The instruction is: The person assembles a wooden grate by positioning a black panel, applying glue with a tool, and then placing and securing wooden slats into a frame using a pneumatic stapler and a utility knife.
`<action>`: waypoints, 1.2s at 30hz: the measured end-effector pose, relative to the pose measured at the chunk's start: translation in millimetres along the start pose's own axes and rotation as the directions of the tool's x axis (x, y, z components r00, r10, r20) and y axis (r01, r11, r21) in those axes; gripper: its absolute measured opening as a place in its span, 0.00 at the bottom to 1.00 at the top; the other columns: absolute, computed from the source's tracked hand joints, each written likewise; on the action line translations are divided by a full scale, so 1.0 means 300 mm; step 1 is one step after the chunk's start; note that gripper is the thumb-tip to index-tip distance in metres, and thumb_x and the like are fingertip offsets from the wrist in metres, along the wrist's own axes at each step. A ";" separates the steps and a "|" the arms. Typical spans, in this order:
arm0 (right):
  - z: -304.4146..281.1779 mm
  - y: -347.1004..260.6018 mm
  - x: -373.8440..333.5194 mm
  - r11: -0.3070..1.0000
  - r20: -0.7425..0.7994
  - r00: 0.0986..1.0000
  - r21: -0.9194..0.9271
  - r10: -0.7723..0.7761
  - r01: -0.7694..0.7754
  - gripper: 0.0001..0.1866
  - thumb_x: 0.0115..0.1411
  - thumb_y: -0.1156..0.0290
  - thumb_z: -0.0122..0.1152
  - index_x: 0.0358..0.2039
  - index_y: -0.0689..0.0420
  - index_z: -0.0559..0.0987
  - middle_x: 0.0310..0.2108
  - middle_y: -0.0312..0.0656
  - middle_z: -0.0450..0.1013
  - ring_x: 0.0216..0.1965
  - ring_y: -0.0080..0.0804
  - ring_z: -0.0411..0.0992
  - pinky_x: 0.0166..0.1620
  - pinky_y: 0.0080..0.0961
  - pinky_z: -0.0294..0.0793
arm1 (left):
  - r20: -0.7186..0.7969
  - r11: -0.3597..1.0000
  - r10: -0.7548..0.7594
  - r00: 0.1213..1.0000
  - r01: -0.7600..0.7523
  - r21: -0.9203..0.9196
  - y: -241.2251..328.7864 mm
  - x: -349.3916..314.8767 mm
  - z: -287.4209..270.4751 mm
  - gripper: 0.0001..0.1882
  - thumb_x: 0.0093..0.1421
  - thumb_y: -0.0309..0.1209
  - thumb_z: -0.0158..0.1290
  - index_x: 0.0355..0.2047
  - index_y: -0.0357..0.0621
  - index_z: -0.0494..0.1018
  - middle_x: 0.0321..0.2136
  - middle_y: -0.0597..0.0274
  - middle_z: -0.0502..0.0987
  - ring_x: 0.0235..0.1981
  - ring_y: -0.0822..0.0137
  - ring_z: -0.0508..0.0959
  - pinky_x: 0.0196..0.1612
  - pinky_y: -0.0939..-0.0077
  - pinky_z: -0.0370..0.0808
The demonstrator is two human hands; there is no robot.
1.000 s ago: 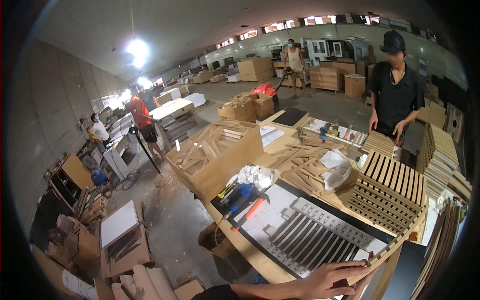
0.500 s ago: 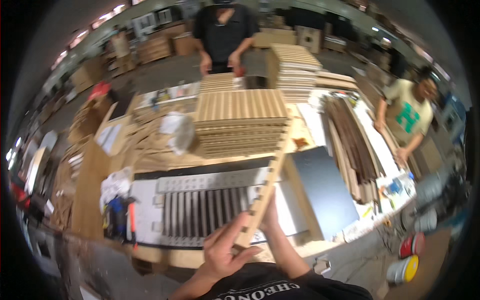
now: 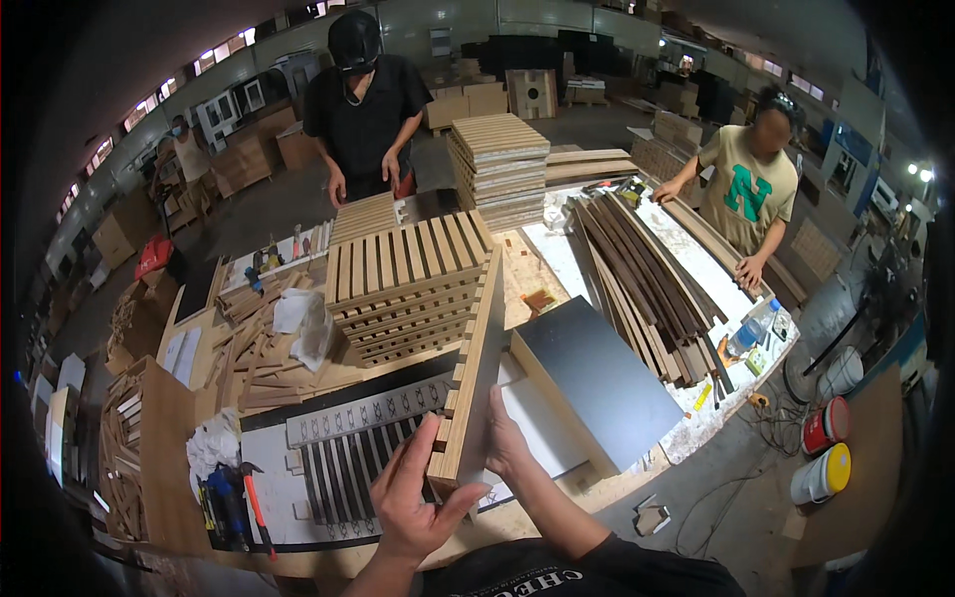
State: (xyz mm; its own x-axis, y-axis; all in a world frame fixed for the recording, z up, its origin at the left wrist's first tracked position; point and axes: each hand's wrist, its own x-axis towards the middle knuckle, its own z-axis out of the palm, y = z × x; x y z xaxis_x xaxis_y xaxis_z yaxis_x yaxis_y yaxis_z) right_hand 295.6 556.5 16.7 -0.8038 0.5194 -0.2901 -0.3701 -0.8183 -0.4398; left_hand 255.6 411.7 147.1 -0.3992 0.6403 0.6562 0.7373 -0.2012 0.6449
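Note:
A slatted wooden panel [image 3: 474,383] stands on edge in front of me, its notched light-wood side toward my left and a smooth dark face toward my right. My left hand [image 3: 413,502] grips its near end, thumb underneath and fingers against the slats. My right hand [image 3: 507,438] is pressed to the dark face, with its fingers partly hidden. Below lies a board [image 3: 269,478] bearing a row of dark slats [image 3: 348,478] and a pale perforated strip [image 3: 368,406]. Just beyond the panel is a stack of similar slatted panels [image 3: 403,264].
A dark-topped box [image 3: 597,378] lies to the right, by long brown strips [image 3: 657,279]. A hammer [image 3: 259,512] and crumpled white plastic [image 3: 214,443] are at left. Across the table stands a person in black [image 3: 363,124]; another in a tan shirt [image 3: 751,189] is at right.
The panel has turned in my hands, so more of its dark face shows. My view has swung, moving the surroundings leftward. Both hands keep hold.

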 end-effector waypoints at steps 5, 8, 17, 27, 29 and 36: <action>0.020 -0.020 -0.004 0.999 0.036 0.998 0.025 -0.046 0.045 0.37 0.57 0.43 0.52 0.55 0.61 0.64 0.50 0.46 0.67 0.49 0.36 0.68 0.53 0.35 0.68 | -0.016 1.000 0.027 0.999 -0.028 -0.012 -0.012 -0.004 -0.008 0.38 0.49 0.42 0.63 0.52 0.26 0.63 0.43 0.42 0.74 0.43 0.60 0.76 0.47 0.72 0.72; 0.031 -0.025 -0.006 0.999 -0.007 0.999 0.026 -0.039 0.039 0.35 0.57 0.44 0.53 0.53 0.61 0.66 0.48 0.46 0.69 0.48 0.36 0.68 0.53 0.35 0.68 | 0.003 0.999 0.020 1.000 -0.020 -0.049 -0.018 0.000 -0.018 0.38 0.50 0.43 0.62 0.52 0.26 0.63 0.43 0.43 0.74 0.44 0.59 0.76 0.47 0.70 0.71; 0.136 -0.070 -0.058 0.990 0.235 0.966 0.058 0.108 -0.125 0.34 0.58 0.43 0.49 0.51 0.61 0.67 0.47 0.45 0.70 0.47 0.34 0.70 0.49 0.34 0.72 | -0.025 0.983 0.175 0.984 -0.176 -0.042 0.107 0.132 -0.032 0.46 0.47 0.51 0.62 0.53 0.22 0.60 0.46 0.40 0.70 0.46 0.53 0.74 0.48 0.66 0.70; 0.271 -0.092 -0.155 0.978 0.250 0.958 0.118 0.137 -0.171 0.31 0.58 0.47 0.52 0.51 0.62 0.67 0.46 0.43 0.69 0.47 0.32 0.69 0.50 0.33 0.71 | -0.033 0.968 0.234 0.972 -0.230 0.101 0.207 0.105 -0.103 0.45 0.50 0.55 0.57 0.51 0.20 0.62 0.48 0.39 0.69 0.45 0.48 0.73 0.49 0.64 0.69; 0.268 -0.097 -0.157 0.979 0.257 0.956 0.108 0.140 -0.173 0.31 0.58 0.47 0.52 0.51 0.62 0.68 0.46 0.44 0.70 0.46 0.33 0.69 0.50 0.33 0.71 | -0.046 0.974 0.216 0.975 -0.212 0.076 0.217 0.106 -0.095 0.45 0.50 0.55 0.57 0.51 0.21 0.62 0.48 0.39 0.69 0.45 0.49 0.73 0.49 0.63 0.68; 0.350 -0.081 -0.232 0.971 0.163 0.986 -0.240 0.044 -0.004 0.30 0.57 0.45 0.53 0.50 0.57 0.70 0.47 0.41 0.71 0.46 0.34 0.70 0.52 0.35 0.69 | 0.020 0.915 0.388 0.922 -0.387 0.115 0.227 0.102 -0.153 0.40 0.54 0.53 0.54 0.51 0.24 0.63 0.47 0.40 0.71 0.40 0.48 0.75 0.46 0.63 0.71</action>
State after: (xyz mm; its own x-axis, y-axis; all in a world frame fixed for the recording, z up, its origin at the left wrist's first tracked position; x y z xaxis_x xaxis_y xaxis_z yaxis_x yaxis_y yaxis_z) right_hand 311.6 514.5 136.7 -0.8846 0.4355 -0.1669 -0.2441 -0.7372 -0.6301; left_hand 268.7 383.6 229.1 -0.0710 0.5273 0.8467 0.8919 -0.3466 0.2906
